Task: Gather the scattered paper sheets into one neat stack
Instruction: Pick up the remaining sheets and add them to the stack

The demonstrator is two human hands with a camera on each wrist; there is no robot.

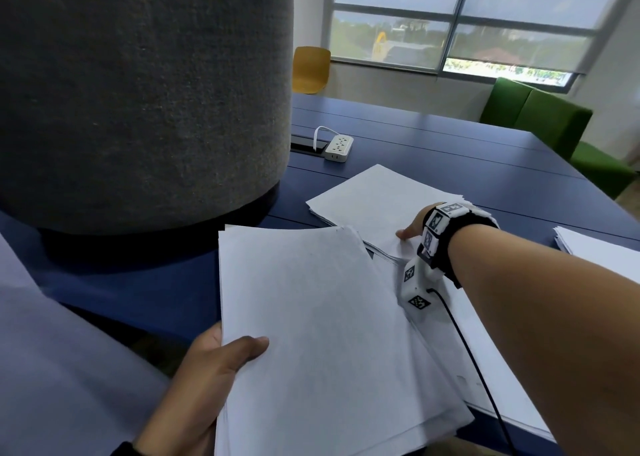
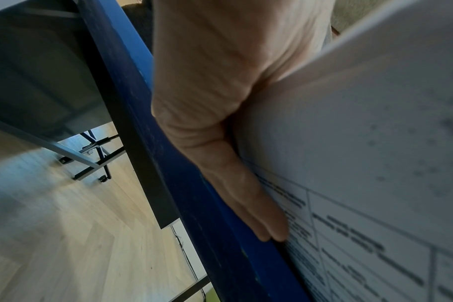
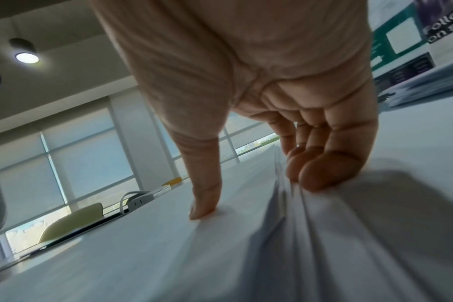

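At far left, a big grey felt-covered column (image 1: 138, 91) standing on the blue counter (image 1: 450, 150). Near left, the left hand (image 1: 204, 383) holding a thick bundle of sheets (image 1: 311, 334) at its left edge: thumb on top, fingers (image 2: 248, 196) flat underneath, against the printed underside, close to the counter edge. Bundle lifted and tilted, partly over the counter edge, covering part of more sheets (image 1: 491, 369) lying flat to the right.

Further back, a white power strip (image 1: 339, 147) with its cable, well apart from the papers. Behind it a yellow chair (image 1: 310, 69) and a window (image 1: 460, 22).

In the middle, a second pile of paper (image 1: 374, 202) flat on the counter, edges a little uneven. Right hand (image 1: 414, 228) on its near right corner: thumb (image 3: 204, 196) pressed on the top sheet, fingers curled round the pile edge, pinching it. Tracking band with black-and-white markers (image 1: 440, 233) on the right wrist.

At far right, a third small pile (image 1: 595, 251) at the frame edge, apart from the others. Green sofa (image 1: 554, 126) beyond.
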